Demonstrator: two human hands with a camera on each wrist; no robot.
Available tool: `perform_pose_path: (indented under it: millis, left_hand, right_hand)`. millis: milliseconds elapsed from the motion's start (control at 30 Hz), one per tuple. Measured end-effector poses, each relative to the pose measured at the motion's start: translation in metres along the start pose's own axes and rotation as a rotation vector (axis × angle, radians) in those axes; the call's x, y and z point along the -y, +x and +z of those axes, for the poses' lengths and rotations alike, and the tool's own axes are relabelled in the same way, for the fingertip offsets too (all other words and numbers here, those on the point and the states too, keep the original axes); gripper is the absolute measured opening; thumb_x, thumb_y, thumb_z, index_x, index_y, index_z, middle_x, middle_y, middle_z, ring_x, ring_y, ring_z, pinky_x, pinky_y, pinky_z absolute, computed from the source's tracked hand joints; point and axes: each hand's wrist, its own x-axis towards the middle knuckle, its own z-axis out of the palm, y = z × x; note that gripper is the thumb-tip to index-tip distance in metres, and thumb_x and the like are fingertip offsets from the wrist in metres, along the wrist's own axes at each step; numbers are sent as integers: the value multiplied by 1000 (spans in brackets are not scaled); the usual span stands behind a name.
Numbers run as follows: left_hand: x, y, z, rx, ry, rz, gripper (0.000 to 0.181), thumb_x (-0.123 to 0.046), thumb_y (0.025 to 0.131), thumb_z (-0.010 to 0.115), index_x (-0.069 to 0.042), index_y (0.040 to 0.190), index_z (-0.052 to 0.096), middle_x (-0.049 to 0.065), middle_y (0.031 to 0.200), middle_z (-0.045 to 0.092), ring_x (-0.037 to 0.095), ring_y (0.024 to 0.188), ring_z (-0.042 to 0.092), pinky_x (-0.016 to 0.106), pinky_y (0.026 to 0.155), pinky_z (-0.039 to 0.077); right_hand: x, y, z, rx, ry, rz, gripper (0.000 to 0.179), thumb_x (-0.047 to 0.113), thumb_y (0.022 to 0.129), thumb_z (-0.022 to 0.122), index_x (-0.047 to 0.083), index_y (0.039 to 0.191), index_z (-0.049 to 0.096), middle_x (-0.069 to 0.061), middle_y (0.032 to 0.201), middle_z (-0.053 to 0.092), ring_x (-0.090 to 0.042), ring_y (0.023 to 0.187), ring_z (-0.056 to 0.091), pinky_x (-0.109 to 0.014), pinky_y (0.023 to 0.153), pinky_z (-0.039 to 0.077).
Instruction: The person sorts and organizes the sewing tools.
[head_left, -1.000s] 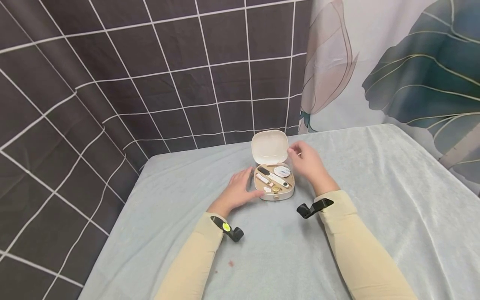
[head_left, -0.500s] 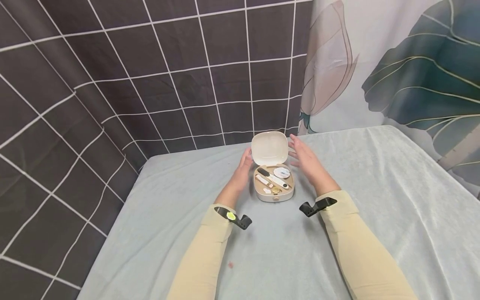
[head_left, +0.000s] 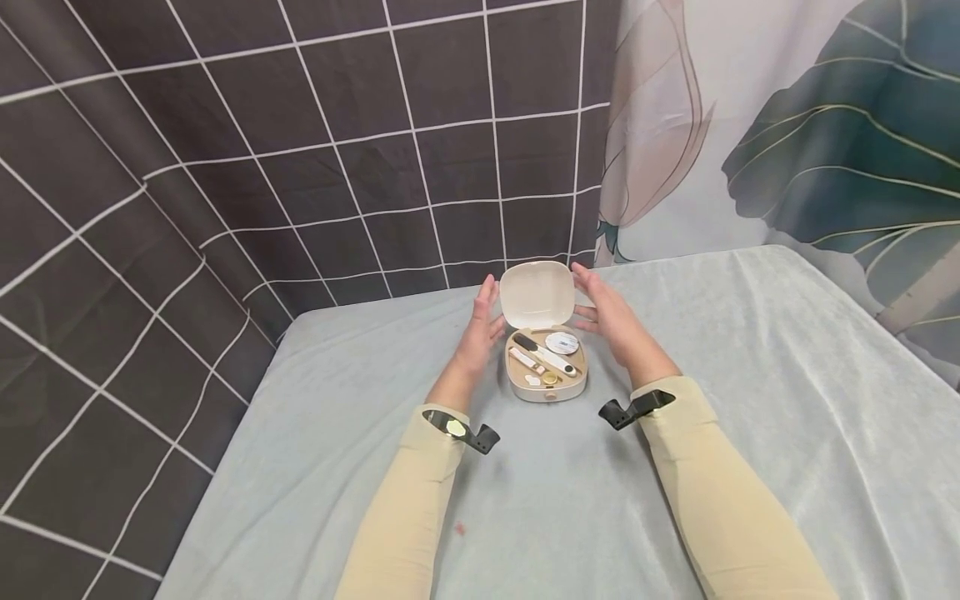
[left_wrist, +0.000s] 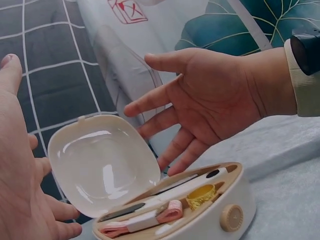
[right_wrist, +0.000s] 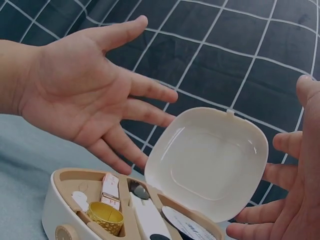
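Note:
A small white sewing box point(head_left: 551, 396) stands on the cloth with its lid point(head_left: 537, 296) tipped up at the back. My left hand point(head_left: 474, 337) is beside the lid's left edge, fingers spread and palm facing inward. On the lid's right side is my right hand point(head_left: 611, 321), its fingers straight and fingertips close to the edge. Neither hand grips anything. The beige tray carries a gold thimble point(right_wrist: 106, 217), a white-handled tool with a dark end point(head_left: 553, 360), a printed white disc point(head_left: 562, 342) and pink strands in a paper band point(left_wrist: 142, 220). A wooden-looking knob point(left_wrist: 232, 218) marks the front.
Pale blue-grey cloth point(head_left: 540, 517) covers the table, with soft wrinkles at the right. Behind it hang a dark curtain with a white grid point(head_left: 360, 175) and a pale leaf-print curtain point(head_left: 847, 175). A small reddish spot point(head_left: 461, 528) shows on the cloth.
My left hand has moved from the box's lower left side up beside the lid. My right hand's fingers, bent at the lid's right edge before, have straightened. The box stays in place.

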Motion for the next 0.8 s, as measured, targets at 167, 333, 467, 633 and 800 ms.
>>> perform_pose_path:
  millis: [167, 333, 467, 633, 800]
  left_hand:
    - [-9, -4, -3, -7, 44, 7, 115, -94, 80, 17, -16, 164, 11, 9, 169, 16, 50, 143, 35, 57, 121, 22]
    - [-18, -7, -7, 15, 119, -1, 101, -84, 91, 13, -12, 163, 17, 13, 167, 19, 48, 141, 39, 60, 119, 24]
    - [-23, -7, -8, 48, 180, -46, 113, -93, 82, 11, -16, 163, 18, 14, 166, 20, 46, 141, 40, 60, 119, 25]
    - [-26, -8, -6, 101, 215, -111, 94, -79, 93, 7, -17, 163, 18, 16, 166, 20, 44, 143, 37, 58, 120, 25]
    - [-28, -7, 1, 115, 343, -222, 68, -56, 106, 17, -19, 164, 15, 13, 168, 18, 40, 150, 25, 58, 122, 19]
  right_hand:
    - [3, 0, -1, 5, -36, 0, 70, 55, 107, 10, 13, 164, 13, -18, 168, 13, -52, 142, 34, -59, 114, 35]
    - [9, 0, 0, -1, -98, 28, 66, 51, 109, 14, 13, 163, 15, -19, 167, 16, -49, 141, 37, -57, 113, 37]
    - [13, -2, -1, 3, -142, 52, 63, 48, 110, 17, 12, 163, 19, -21, 165, 21, -47, 141, 38, -55, 113, 38]
    - [18, -4, 0, 36, -209, 61, 63, 46, 111, 19, 7, 160, 26, -25, 160, 31, -47, 140, 40, -56, 112, 40]
    - [17, -4, 3, 88, -410, 25, 66, 47, 110, 21, 1, 158, 28, -23, 162, 29, -41, 147, 31, -54, 118, 32]
